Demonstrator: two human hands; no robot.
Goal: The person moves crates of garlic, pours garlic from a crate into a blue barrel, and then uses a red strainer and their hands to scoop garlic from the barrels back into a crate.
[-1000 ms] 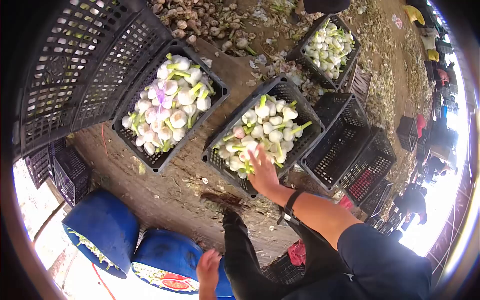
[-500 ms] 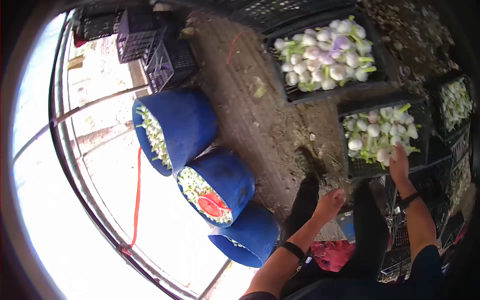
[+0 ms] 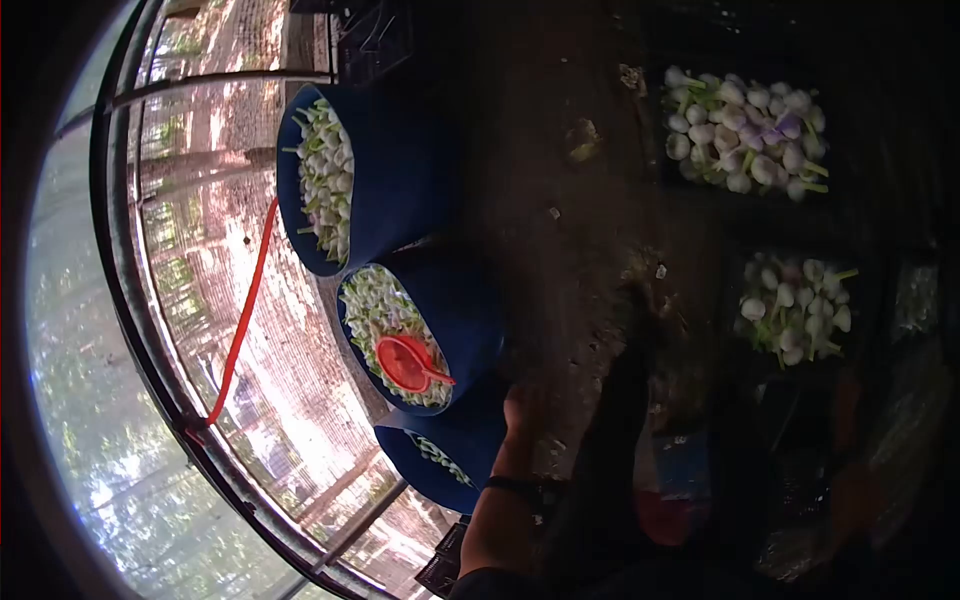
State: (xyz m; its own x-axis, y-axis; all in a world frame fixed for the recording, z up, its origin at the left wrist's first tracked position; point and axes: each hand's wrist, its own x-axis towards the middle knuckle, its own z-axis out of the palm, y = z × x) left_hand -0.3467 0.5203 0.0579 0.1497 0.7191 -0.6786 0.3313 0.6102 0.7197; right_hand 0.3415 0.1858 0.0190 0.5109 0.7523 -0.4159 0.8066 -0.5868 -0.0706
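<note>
The picture is very dark on its right side. My left hand (image 3: 522, 408) is held out beside the nearest blue barrel (image 3: 400, 465), which has a few white bulbs inside. Its fingers are lost in shadow. My right hand (image 3: 848, 400) is a dim shape just below a dark crate of garlic bulbs (image 3: 795, 305) with green stems; its fingers cannot be made out. Beyond lies a fuller batch of garlic bulbs (image 3: 750, 130). A red plastic scoop (image 3: 405, 362) rests on pale cut pieces in the middle blue barrel (image 3: 470, 320).
A third blue barrel (image 3: 400, 180) with white and green pieces stands farther off. A red cord (image 3: 245, 310) hangs by the framed netting (image 3: 290, 340) on the left. Dark crates (image 3: 375, 40) stand at the back. Dirt floor (image 3: 555, 260) with scraps runs between barrels and crates.
The view has turned towards the barrels and darkened. My left hand has moved left, from in front of my legs to the nearest barrel. My right hand has drawn back from the garlic bulbs.
</note>
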